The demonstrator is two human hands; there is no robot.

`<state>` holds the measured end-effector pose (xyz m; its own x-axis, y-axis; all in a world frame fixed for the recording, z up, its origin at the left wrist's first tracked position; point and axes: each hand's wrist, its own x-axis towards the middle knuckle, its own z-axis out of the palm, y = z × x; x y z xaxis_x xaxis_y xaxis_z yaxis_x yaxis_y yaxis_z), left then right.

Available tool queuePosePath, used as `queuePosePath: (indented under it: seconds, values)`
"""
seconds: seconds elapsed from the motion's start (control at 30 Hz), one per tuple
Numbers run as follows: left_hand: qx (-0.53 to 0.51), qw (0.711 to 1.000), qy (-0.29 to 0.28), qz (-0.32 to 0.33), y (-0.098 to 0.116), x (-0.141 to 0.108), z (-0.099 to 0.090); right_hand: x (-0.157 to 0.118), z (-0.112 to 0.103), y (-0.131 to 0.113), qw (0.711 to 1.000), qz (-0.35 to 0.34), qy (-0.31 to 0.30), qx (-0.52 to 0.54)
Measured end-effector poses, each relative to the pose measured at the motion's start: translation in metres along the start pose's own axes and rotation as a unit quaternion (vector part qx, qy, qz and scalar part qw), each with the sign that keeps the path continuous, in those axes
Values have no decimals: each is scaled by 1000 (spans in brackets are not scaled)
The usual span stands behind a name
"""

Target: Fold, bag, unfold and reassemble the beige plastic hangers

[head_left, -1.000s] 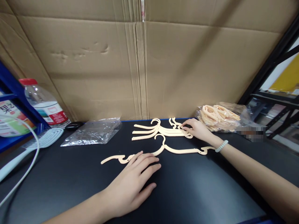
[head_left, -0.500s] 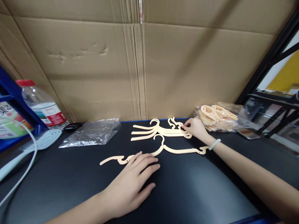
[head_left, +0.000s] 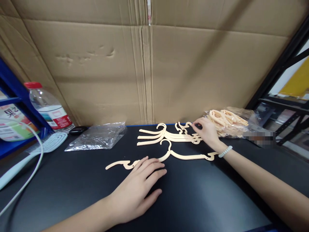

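Note:
A cream folding clothes hanger [head_left: 187, 157] lies spread out on the black table. My left hand [head_left: 141, 183] rests flat over its left arm, fingers extended and slightly apart, hiding part of it. Behind it lie several overlapping hangers [head_left: 177, 137] of the same kind, their hooks pointing away from me. At their right end, small curved end pieces are turned up toward the back. My right hand [head_left: 205, 130] pinches the tip of one such curved hanger end [head_left: 187, 124] between thumb and fingers.
A clear plastic bag [head_left: 98, 136] lies at the back left, near a black mouse [head_left: 77, 130], a pale hairbrush [head_left: 51, 142] and a red-capped bottle [head_left: 54, 112]. Bagged folded hangers [head_left: 227, 122] sit at the back right. A cardboard wall [head_left: 101, 74] stands behind. A white cable [head_left: 40, 158] curves at left.
My right hand has moved slightly away from me, and the hanger end in its pinch has swung toward the back. My left hand stays put on the front hanger. The view has shifted slightly.

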<state>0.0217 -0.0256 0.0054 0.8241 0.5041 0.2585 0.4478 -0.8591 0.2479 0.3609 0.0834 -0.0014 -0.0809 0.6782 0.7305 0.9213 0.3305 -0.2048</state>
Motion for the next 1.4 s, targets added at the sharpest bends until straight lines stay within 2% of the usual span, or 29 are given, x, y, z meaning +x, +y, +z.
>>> queuePosePath:
  seconds: [0.23,0.33,0.43,0.53,0.63,0.8,0.87,1.0,1.1,1.2,1.3,1.4]
  values:
    - [-8,1000,12,3,1,1,-1,5,-21,-14,999,-6,38,12]
    - [-15,999,29,4,1,1,-1,3,-24,-26,995,44,58,63]
    - [-48,997,63,-8,2,1,-1,-2,-23,-44,979,121,40,158]
    - [-105,989,96,-44,4,2,-1,-8,-23,-67,947,187,-9,262]
    - [-163,976,114,-87,6,1,2,-16,-25,-90,902,234,-67,356]
    - [-306,932,114,-157,11,3,10,-33,-31,-121,777,280,-214,522]
    - [-370,903,114,-187,14,5,12,-40,-32,-132,755,273,-251,540]
    - [-465,853,135,-194,19,6,10,-48,-32,-148,769,244,-272,524]
    - [-484,836,158,-207,21,8,7,-53,-31,-153,768,208,-285,534]
    - [-493,822,158,-237,20,11,6,-56,-30,-155,783,167,-284,528]
    - [-504,807,162,-261,16,14,5,-54,-32,-150,817,112,-281,490]
    - [-506,798,168,-280,13,15,2,-44,-33,-131,890,42,-243,383]
